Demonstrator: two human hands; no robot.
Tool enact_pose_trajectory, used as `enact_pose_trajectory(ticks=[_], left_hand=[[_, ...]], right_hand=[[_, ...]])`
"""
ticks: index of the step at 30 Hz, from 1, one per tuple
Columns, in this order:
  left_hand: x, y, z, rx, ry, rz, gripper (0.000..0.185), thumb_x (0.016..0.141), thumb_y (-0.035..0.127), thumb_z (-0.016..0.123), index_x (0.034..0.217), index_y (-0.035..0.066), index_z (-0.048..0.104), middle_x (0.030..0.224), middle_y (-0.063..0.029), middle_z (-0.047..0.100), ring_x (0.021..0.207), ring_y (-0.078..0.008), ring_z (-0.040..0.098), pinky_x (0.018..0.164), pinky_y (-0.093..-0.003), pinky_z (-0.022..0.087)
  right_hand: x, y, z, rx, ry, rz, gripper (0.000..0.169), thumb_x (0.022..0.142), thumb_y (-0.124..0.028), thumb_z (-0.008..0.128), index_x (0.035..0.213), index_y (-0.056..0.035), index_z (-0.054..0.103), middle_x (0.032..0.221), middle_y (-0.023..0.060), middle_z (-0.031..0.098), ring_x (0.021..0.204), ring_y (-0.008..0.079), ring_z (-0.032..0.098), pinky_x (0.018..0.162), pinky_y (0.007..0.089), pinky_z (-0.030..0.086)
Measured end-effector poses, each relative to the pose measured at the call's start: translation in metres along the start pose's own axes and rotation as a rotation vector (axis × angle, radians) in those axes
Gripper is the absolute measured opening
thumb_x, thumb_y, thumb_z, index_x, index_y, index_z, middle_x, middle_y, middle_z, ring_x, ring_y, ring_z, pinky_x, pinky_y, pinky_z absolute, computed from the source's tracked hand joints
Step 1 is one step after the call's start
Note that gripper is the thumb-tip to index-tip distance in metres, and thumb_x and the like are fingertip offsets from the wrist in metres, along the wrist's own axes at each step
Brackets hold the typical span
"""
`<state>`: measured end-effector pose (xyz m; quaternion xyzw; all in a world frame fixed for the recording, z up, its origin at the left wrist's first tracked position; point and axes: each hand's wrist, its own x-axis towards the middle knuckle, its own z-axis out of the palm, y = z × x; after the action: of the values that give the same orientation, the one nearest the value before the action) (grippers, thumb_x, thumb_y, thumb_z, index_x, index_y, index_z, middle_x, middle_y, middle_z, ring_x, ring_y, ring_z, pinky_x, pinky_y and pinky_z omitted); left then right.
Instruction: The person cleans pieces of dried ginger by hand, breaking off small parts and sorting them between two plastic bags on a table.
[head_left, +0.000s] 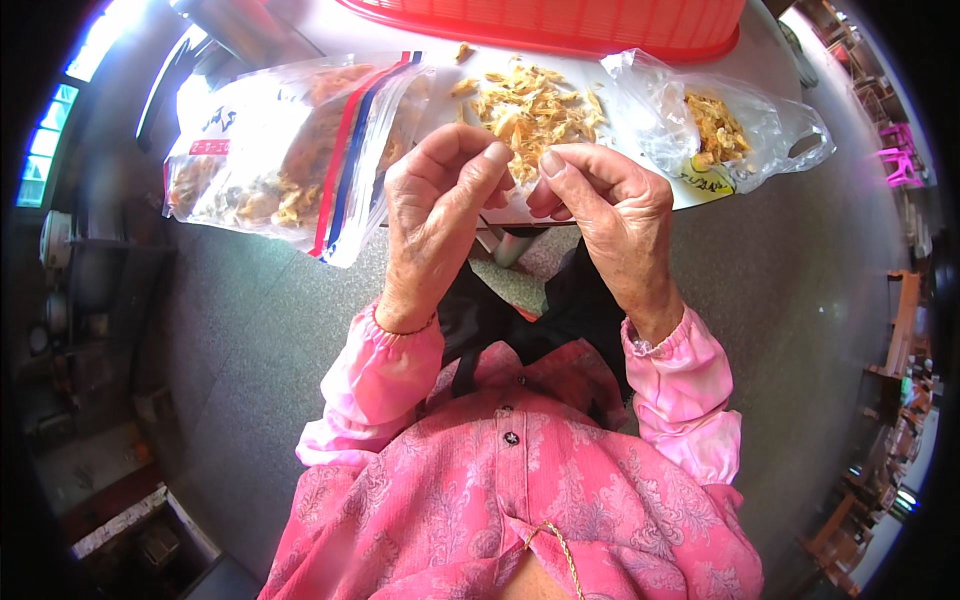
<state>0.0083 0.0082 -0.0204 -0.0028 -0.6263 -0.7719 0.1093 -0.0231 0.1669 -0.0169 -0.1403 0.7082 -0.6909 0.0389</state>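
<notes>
My left hand (442, 195) and my right hand (611, 202) are raised at the table's near edge, fingertips close together. Each thumb presses toward its curled fingers. Whether a small piece sits between the fingertips is hidden. Just beyond them, a loose pile of yellow-orange pieces that look like dried shrimp (536, 105) lies on the white tabletop (442, 64). Left of my left hand rests a clear zip bag (255, 150) with red and blue stripes, holding more orange pieces. To the right, a thin clear plastic bag (772, 135) holds a clump of similar yellowish pieces.
A red plastic basket (555, 26) stands at the table's far side. The striped bag overhangs the near table edge. A metal table leg (511, 249) shows below, near my knees. Pink plastic stools (898, 166) and wooden furniture (896, 322) are at the far right.
</notes>
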Motion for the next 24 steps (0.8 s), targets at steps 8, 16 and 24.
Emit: enact_pose_trajectory(ticks=[8,16,24], left_hand=[[0.007,0.003,-0.003,0.099,-0.011,0.075,0.008,0.085,0.002,0.067,0.090,-0.003,0.063,0.078,0.0003,0.063,0.073,-0.0057,0.059,0.066,-0.0209,0.048],[0.012,0.010,-0.004,0.654,-0.056,0.422,0.005,0.075,-0.003,0.065,0.077,0.000,0.061,0.069,-0.0053,0.061,0.062,-0.0128,0.061,0.057,-0.0253,0.048],[0.014,0.001,0.005,0.918,0.045,0.753,0.008,0.072,-0.003,0.065,0.074,0.003,0.060,0.069,-0.0088,0.059,0.062,-0.0263,0.059,0.057,-0.0302,0.047]], right_hand=[[0.003,-0.003,-0.002,-0.028,-0.058,0.016,0.014,0.091,-0.009,0.064,0.094,0.0036,0.069,0.074,0.0025,0.067,0.069,0.0067,0.060,0.064,0.0238,0.049],[0.007,0.000,-0.010,-0.050,-0.139,0.005,0.015,0.094,-0.012,0.064,0.096,0.0017,0.069,0.074,0.0037,0.068,0.066,0.0081,0.064,0.061,0.0215,0.053],[0.004,0.001,-0.006,-0.081,-0.086,-0.099,0.016,0.094,-0.013,0.064,0.096,0.0018,0.069,0.072,0.0034,0.067,0.066,0.0077,0.063,0.061,0.0207,0.052]])
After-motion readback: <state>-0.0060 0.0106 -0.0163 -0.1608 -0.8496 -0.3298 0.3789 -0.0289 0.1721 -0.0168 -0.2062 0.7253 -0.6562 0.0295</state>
